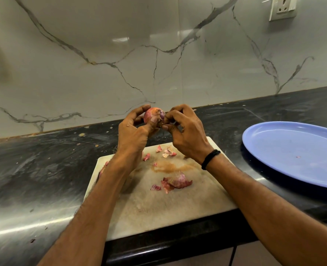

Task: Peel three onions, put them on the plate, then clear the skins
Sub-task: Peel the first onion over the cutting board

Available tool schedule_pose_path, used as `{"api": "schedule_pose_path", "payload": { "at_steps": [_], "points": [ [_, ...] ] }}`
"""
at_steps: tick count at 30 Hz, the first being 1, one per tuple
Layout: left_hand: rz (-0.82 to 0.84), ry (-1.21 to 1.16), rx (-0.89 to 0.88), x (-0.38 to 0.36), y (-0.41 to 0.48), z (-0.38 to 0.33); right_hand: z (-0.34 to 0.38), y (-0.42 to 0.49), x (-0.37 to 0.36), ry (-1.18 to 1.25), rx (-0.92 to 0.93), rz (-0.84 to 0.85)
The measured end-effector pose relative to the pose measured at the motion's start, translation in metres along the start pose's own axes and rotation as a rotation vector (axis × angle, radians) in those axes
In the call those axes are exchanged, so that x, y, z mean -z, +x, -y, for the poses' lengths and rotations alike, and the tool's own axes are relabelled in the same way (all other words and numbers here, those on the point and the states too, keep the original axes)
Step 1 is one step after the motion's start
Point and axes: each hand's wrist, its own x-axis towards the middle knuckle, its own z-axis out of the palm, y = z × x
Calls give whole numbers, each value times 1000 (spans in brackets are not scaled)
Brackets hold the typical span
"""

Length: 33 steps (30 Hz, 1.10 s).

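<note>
**Onion held above the board, a skin flap pinched at its right side**

A small, round red onion [153,114] is held in the grip of the left hand [134,135], with the fingers curled behind it and the thumb pressed on its near face. At the onion's right side, a flap of papery skin is pinched in the grip of the right hand [185,134], between the thumb and the bent fingertips. Both grips are closed tight on their hold. The onion is raised clear of the worn, stained white cutting board [158,212], over its far edge.

Torn purple-pink onion skins [178,182] are scattered over the board's middle and far part. A pinkish shape [102,169] at the board's left edge is partly hidden by the left forearm, and it cannot be told whether it is an onion or a skin. The board is laid on the dark, veined stone bench [43,169], overhanging its near edge slightly. To the right, well apart from the hands, a round blue plastic plate [270,143] is seen, with no onion on it.

The peeling is judged to be early. The dry skin may tear off in small shreds if it is pulled too sharply. The onion may be squeezed out of the left grip, and it could roll off the near edge. Light scraps may be flicked onto the bench, which would make the clearing longer.
</note>
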Motion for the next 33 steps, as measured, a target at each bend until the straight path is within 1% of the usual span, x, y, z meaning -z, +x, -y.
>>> {"api": "schedule_pose_path", "payload": {
  "at_steps": [3,6,10,14,20,26,33],
  "points": [
    [-50,-116,55,1,-1,-5,-1,-2,0,8,-3,55],
    [-64,-161,71,2,1,-7,-3,-4,-1,-17,-29,89],
    [-38,-150,85,1,-1,-9,1,-3,1,5,-52,61],
    [31,-154,97,-1,-5,-10,5,-1,0,49,-43,-1],
    [92,-161,139,-5,-8,-12,5,-1,-1,38,-37,0],
    [75,-177,155,-5,-6,-13,4,-1,-1,43,-25,-26],
    [37,-164,155,-7,-7,-10,2,-1,-2,49,-24,-15]
  ]
}}
